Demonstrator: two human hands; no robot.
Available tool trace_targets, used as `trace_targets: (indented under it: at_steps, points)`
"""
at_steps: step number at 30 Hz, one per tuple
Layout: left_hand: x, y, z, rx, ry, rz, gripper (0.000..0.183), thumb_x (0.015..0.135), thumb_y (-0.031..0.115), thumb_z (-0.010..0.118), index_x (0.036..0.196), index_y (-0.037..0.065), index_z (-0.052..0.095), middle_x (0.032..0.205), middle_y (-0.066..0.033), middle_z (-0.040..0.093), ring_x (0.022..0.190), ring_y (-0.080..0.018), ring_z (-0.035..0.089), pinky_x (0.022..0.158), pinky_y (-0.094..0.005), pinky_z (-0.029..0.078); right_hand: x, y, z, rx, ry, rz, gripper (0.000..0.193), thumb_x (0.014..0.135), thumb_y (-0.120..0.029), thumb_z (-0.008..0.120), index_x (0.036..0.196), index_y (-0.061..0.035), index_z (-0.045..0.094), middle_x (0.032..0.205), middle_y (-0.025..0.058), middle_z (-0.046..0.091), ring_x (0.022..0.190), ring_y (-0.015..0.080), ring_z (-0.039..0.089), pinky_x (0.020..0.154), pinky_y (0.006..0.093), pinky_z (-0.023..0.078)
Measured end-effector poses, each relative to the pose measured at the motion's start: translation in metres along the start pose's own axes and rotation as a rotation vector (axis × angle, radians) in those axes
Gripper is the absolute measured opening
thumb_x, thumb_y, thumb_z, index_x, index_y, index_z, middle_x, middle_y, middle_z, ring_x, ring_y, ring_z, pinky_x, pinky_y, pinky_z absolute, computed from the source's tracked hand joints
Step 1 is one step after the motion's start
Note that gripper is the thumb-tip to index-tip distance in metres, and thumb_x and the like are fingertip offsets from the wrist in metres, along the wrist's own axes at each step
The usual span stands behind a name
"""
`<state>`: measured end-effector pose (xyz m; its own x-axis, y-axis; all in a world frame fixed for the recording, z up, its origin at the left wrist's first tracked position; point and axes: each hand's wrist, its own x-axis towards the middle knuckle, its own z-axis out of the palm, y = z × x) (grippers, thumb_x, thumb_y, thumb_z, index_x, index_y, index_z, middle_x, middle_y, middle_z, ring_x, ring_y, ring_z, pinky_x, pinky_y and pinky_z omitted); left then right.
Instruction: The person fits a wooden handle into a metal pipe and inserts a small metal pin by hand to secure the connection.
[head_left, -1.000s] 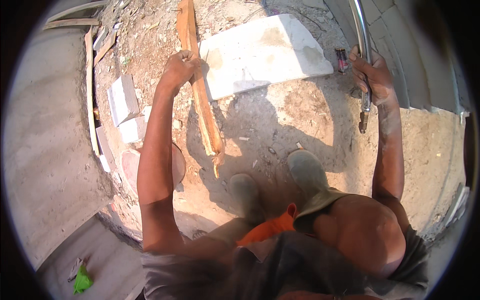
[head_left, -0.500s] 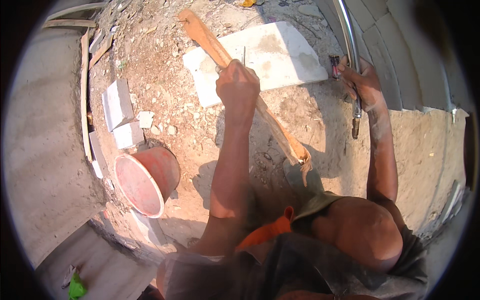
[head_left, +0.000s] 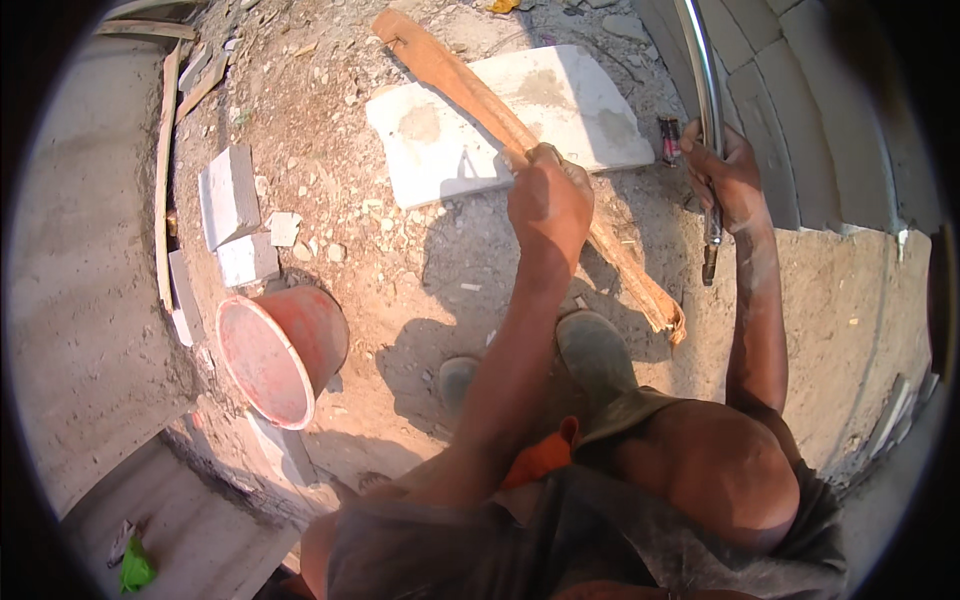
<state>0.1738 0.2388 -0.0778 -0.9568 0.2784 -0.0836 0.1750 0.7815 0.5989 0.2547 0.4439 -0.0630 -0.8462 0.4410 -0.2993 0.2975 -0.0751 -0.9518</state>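
Note:
My left hand [head_left: 550,205] is closed around a long, rough wooden stick [head_left: 465,85], held slantwise over the ground and the corner of a white slab [head_left: 520,110]. One end of the stick is broad and flat with what looks like a nail in it; the other end is splintered. At the right, my right hand [head_left: 735,175] is wrapped around a shiny metal tube [head_left: 708,95]. The tube stands nearly upright in view, its dark, narrow end pointing down toward me. Its upper end runs out of the picture.
A pinkish-red bucket [head_left: 325,335] lies tipped at the left, near white blocks [head_left: 229,198]. A small dark red cylinder [head_left: 670,140] sits beside the slab. Grey blocks form a wall [head_left: 790,110] at the right. My shoe [head_left: 595,350] shows below the stick, on rubble-strewn ground.
My left hand has moved right and toward me with the wooden stick, uncovering more of the slab and my shoes. My right hand keeps its grip on the tube almost in place.

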Motion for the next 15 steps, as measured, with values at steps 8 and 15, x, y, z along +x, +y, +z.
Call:
trace_targets:
  at_steps: [8,15]
  points:
    - [-0.018,0.000,0.017,0.162,-0.198,0.083,0.015,0.083,0.002,0.061,0.095,-0.005,0.065,0.085,-0.0268,0.070,0.078,-0.0422,0.072,0.067,-0.0511,0.058,-0.005,-0.001,0.010,-0.010,-0.006,0.029,0.023,0.087,-0.020,0.076,0.097,-0.0044,0.063,0.063,-0.0034,0.052,0.049,0.0052,0.043,0.045,0.0222,0.031]
    - [-0.031,0.006,0.018,-0.134,-0.144,0.070,0.019,0.086,0.008,0.066,0.101,-0.003,0.069,0.087,-0.0277,0.069,0.089,-0.0441,0.069,0.080,-0.0466,0.056,-0.006,-0.004,0.020,-0.086,-0.017,-0.012,0.025,0.088,-0.020,0.077,0.100,-0.0028,0.063,0.061,-0.0034,0.051,0.049,0.0049,0.041,0.044,0.0233,0.031]
